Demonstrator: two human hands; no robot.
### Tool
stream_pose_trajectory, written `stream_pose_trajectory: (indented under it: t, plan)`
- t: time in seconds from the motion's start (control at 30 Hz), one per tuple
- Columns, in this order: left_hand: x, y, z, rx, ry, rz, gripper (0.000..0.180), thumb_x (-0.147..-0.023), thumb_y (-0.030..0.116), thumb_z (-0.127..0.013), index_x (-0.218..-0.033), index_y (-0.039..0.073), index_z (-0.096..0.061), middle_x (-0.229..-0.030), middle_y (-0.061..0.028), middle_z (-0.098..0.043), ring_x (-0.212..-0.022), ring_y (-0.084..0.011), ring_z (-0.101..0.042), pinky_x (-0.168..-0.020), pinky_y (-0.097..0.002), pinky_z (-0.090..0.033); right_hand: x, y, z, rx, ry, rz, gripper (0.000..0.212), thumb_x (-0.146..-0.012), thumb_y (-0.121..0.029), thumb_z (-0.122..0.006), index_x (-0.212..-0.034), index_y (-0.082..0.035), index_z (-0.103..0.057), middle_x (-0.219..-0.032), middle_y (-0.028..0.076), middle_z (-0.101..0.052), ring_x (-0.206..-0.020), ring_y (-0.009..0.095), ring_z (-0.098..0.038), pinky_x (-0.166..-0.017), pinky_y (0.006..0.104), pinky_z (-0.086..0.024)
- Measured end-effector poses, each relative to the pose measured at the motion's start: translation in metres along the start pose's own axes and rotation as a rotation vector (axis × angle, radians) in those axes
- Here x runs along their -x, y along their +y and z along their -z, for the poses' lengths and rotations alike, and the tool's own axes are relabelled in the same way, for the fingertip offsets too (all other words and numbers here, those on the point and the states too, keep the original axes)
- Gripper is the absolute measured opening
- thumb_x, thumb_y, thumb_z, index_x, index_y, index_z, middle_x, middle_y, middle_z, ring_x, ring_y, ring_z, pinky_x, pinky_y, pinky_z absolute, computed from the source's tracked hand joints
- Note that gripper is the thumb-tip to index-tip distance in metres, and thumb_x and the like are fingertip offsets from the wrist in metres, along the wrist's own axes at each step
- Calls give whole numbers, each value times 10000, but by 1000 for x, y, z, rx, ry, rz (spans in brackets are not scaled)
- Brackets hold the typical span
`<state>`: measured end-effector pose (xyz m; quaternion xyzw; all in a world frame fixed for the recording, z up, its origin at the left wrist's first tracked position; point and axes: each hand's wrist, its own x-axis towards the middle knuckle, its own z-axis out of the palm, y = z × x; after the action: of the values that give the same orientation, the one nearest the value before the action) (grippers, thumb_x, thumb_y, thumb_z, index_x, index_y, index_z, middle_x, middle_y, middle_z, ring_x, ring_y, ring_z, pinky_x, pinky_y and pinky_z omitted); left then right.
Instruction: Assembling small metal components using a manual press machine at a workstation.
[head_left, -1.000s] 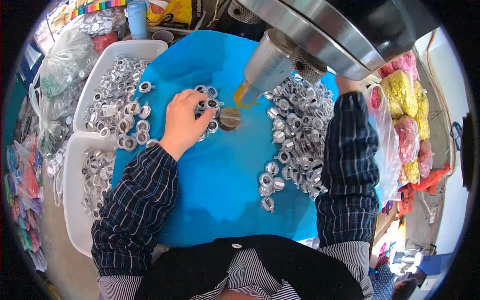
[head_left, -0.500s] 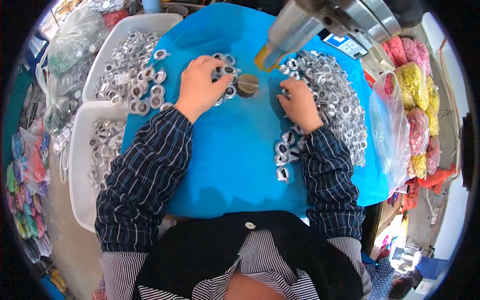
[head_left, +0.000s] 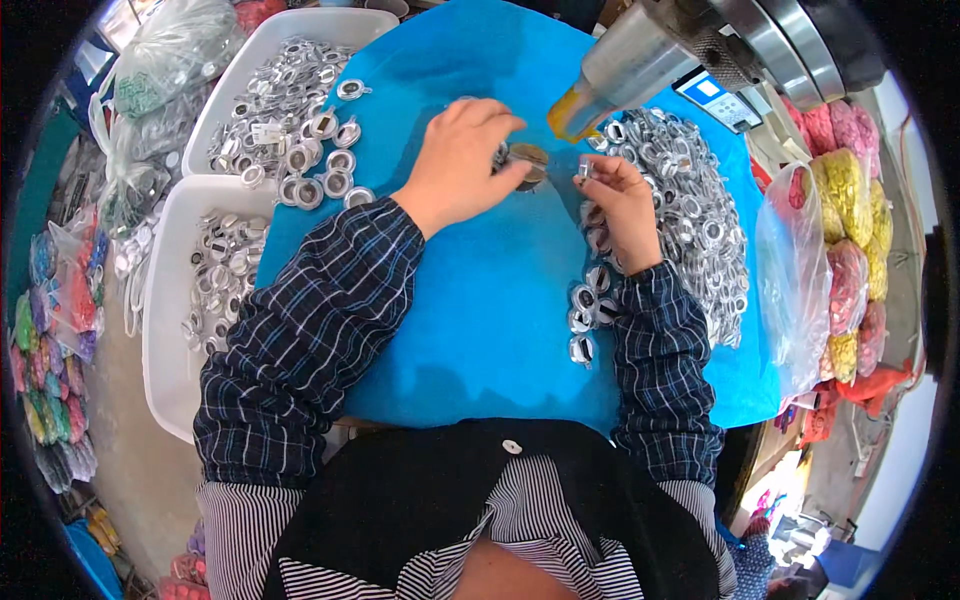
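Note:
My left hand (head_left: 462, 162) is over the blue work surface (head_left: 480, 330), fingers stretched and thumb apart from them. It partly covers a few small silver pieces, and its thumb tip touches or nearly touches a round brownish block (head_left: 526, 160). Between the thumb and fingertips of my right hand (head_left: 628, 208) is a small silver metal piece (head_left: 585, 170), to the right of the block. A heap of round silver ring-shaped pieces with dark centres (head_left: 690, 210) lies beside that hand. Above the block hangs a metal machine head (head_left: 625, 65) with a yellowish tip.
White tubs (head_left: 160, 330) with more silver pieces stand on the left, and loose pieces (head_left: 335, 183) lie at their edge. A small group of pieces (head_left: 582, 320) sits by my right forearm. Bagged coloured bundles (head_left: 850, 200) and a clear plastic bag (head_left: 795, 290) are at the right.
My left hand has moved right toward the round block, covering pieces that showed before. My right hand has shifted slightly and a silver piece now shows in its fingertips. The whole view has shifted a little.

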<state>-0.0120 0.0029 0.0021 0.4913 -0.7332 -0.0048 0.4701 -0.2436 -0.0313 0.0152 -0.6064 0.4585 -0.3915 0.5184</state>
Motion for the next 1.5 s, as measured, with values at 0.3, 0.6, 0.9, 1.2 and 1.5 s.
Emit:
stream_pose_trajectory:
  t: [0.3, 0.6, 0.9, 1.2, 1.5]
  plan:
    - [3, -12, 3, 17, -67, 176, 254, -798, 276, -646, -969, 90, -676, -1069, -57, -597, -1095, -267, -499, -961, -480, -336, -7, -10, -23, -448, -82, -7, 67, -892, -53, -585, -956, -45, -567, -911, 25, -628, -843, 123, -601, -759, 238, -472]
    - [5, -18, 4, 9, -39, 191, 233, -796, 266, -648, -945, 91, -686, -1081, -64, -612, -1090, -272, -508, -952, -472, -344, -21, 5, -40, 241, -20, 226, 100, -900, -86, -607, -969, -25, -570, -934, 31, -630, -840, 109, -584, -750, 246, -460]
    - [3, -19, 9, 42, -33, 230, 230, -787, 248, -650, -955, 96, -689, -1088, -66, -614, -1087, -275, -512, -961, -457, -341, -2, -10, -2, 625, -16, 403, 220, -863, -91, -656, -1047, 4, -582, -929, 24, -611, -814, 101, -559, -706, 250, -453]
    - [3, -15, 4, 10, 42, 68, 226, -777, 253, -645, -938, 102, -687, -1078, -63, -611, -1080, -277, -513, -956, -472, -342, 15, -5, -7, 112, -24, -97, 176, -830, -54, -675, -978, -27, -581, -967, 57, -617, -865, 135, -579, -707, 290, -478]
    - [0, -5, 4, 20, -93, 207, 287, -779, 292, -653, -979, 89, -679, -1106, -71, -610, -1090, -284, -507, -957, -486, -334, -4, 9, -36, -366, -67, 64, 143, -821, -37, -683, -862, -59, -548, -975, 47, -621, -887, 122, -601, -775, 256, -494]
